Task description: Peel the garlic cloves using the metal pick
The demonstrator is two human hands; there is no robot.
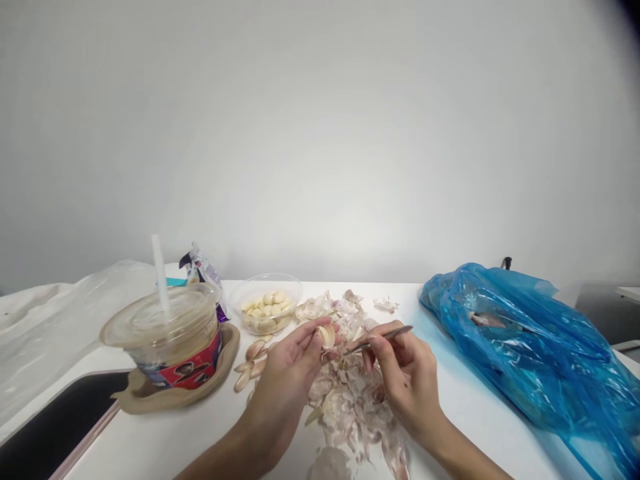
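From the head camera I see both hands meeting low in the middle of the white worktop (480, 417). My left hand (290, 365) is curled closed, with the thumb and fingertips pinching a garlic clove (327, 335) and holding it up just above a heap of papery skins (350, 397). My right hand (406, 373) is closed in a narrow pinch on a thin metal blade (384, 337). One end of the blade points at the clove and the other sticks out to the right. I cannot tell whether the blade's end touches the clove.

Just behind the left hand is a clear bowl (250, 292) of peeled cloves. A few unpeeled cloves (250, 363) lie on the worktop between the bowl and my left wrist. To the left, a lidded drink cup (170, 330) with a white straw (160, 273) sits in a tan paper holder (150, 400), with a crumpled wrapper (203, 270) behind it. A dark flat screen (55, 427) lies at the near left corner, and clear plastic sheeting (50, 320) lies beyond it. On the right, well apart from my right hand, is a rumpled blue plastic bag (525, 347).
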